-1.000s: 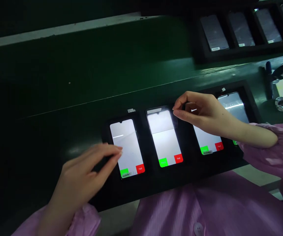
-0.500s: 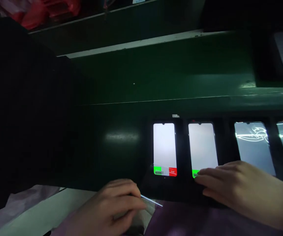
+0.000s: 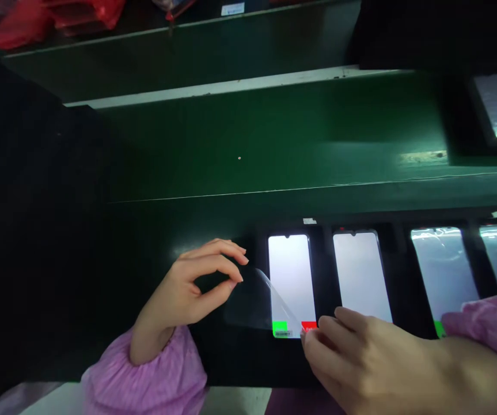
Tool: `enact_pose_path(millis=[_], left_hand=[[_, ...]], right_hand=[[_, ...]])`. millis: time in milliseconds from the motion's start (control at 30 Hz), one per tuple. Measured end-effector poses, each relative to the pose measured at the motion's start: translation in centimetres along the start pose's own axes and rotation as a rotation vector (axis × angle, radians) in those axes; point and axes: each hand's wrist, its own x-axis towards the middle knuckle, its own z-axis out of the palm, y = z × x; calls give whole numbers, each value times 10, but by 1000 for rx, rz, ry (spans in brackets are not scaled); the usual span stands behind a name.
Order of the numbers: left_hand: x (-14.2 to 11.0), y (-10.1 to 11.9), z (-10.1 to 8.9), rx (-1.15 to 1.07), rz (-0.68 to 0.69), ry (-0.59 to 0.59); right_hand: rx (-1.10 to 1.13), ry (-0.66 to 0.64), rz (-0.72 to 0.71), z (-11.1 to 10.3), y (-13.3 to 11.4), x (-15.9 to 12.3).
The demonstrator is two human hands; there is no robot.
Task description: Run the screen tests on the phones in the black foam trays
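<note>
The right hand [image 3: 360,363] curls at the corner of a clear plastic film [image 3: 265,305] lifted off a lit black smartphone [image 3: 291,276], any pinch unclear; the left hand [image 3: 188,288] hovers open.

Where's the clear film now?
Head view: the clear film overhangs the left edge of the leftmost lit phone, between the left hand and right hand.

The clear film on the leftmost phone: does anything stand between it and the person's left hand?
Nothing visible does. The left hand hovers just beside the lifted edge of the clear film, its fingertips not touching it. Only a small gap above the dark tray separates them, at the side of the leftmost phone.
</note>
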Motion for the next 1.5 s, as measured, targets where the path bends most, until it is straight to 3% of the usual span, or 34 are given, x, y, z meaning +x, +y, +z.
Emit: enact_pose_path(millis=[133, 267, 367, 467, 567, 733, 1067, 1167, 1267, 1367, 1500], left_hand=[[5, -11, 11, -29, -12, 25], [5, -22, 28, -4, -118, 182], [5, -26, 40, -54, -197, 312], [5, -28, 47, -142, -269, 427], [6, -29, 50, -170, -307, 471], [6, -28, 52, -180, -283, 444], [6, -33, 53, -137, -225, 416], [1, -32, 47, 73, 23, 361], [-6, -23, 43, 296, 335, 201], [-12, -14, 48, 497, 381, 80], [-20, -8, 59, 673, 343, 48]], right_hand=[[-1, 141, 0, 0, 6, 11], [119, 27, 55, 0, 31, 19], [428, 20, 283, -6, 66, 29], [793, 169, 577, -16, 100, 39], [950, 284, 755, -27, 118, 43], [926, 367, 819, -37, 120, 40], [930, 388, 795, -37, 117, 39], [917, 387, 794, -37, 115, 40], [916, 377, 783, -37, 114, 41], [917, 378, 773, -36, 113, 42], [918, 373, 761, -34, 111, 41]])
